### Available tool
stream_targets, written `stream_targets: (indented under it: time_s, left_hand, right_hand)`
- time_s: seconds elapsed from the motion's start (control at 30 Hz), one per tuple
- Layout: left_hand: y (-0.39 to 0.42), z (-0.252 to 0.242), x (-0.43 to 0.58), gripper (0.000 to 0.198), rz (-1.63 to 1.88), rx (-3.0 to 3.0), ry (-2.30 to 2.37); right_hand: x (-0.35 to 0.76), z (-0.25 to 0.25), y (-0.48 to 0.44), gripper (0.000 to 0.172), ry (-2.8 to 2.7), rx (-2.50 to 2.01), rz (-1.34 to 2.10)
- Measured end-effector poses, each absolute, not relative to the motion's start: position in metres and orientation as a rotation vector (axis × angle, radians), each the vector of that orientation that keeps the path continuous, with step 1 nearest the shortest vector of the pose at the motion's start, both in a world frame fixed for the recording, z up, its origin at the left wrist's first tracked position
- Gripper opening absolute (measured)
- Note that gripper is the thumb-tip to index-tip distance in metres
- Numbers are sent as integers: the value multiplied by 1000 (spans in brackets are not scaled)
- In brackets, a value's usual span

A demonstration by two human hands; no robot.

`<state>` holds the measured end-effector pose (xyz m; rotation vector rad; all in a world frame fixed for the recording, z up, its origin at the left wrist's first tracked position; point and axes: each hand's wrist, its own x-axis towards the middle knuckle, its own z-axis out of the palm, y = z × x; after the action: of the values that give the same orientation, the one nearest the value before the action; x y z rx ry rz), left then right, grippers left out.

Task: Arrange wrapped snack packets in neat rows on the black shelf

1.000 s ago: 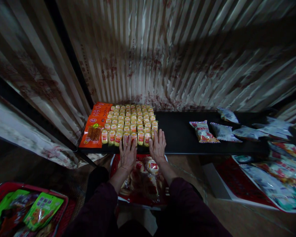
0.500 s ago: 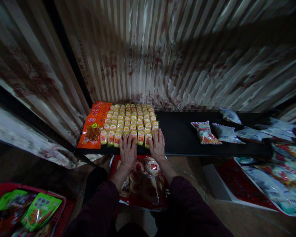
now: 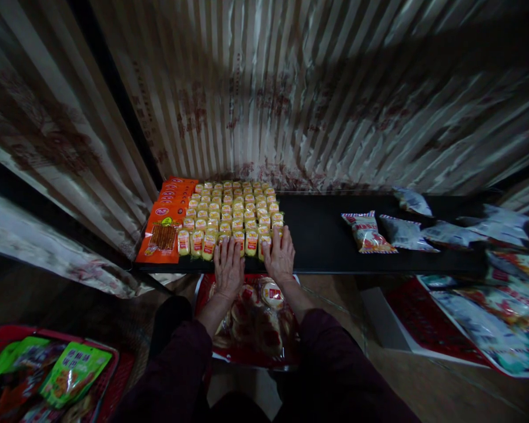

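Many small yellow snack packs [image 3: 233, 211] lie in tight rows on the left part of a black shelf [image 3: 321, 235]. My left hand [image 3: 228, 265] rests flat at the front edge of the rows, fingers stretched onto the nearest packs. Beside it, my right hand [image 3: 281, 257] also lies open with its fingers on the front row's right end. Neither hand grips anything. Orange flat packets [image 3: 170, 217] are stacked in a column left of the yellow packs.
A bag of round snacks [image 3: 258, 317] sits below the shelf between my arms. A red-and-white packet [image 3: 367, 232] and several silvery packets [image 3: 449, 232] lie on the shelf's right. A red basket [image 3: 48, 376] with green packs stands lower left. More packets [image 3: 489, 317] lie lower right.
Both hands slid slightly back toward the shelf's front edge, staying flat on the front row. The view shifted a little.
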<state>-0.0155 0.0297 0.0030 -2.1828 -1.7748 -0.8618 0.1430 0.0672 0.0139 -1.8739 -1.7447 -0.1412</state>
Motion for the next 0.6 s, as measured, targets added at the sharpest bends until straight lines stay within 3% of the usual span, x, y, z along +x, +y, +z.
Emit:
stream_targets:
  time_s: [0.4, 0.6]
  left_hand:
    - [23, 9, -14, 49, -958, -2189, -1692]
    - [-17, 6, -10, 42, -1106, -2334, -1529]
  right_hand:
    - [143, 17, 64, 58, -1722, -1830, -192]
    - [138, 24, 34, 52, -1813, -1551, -239]
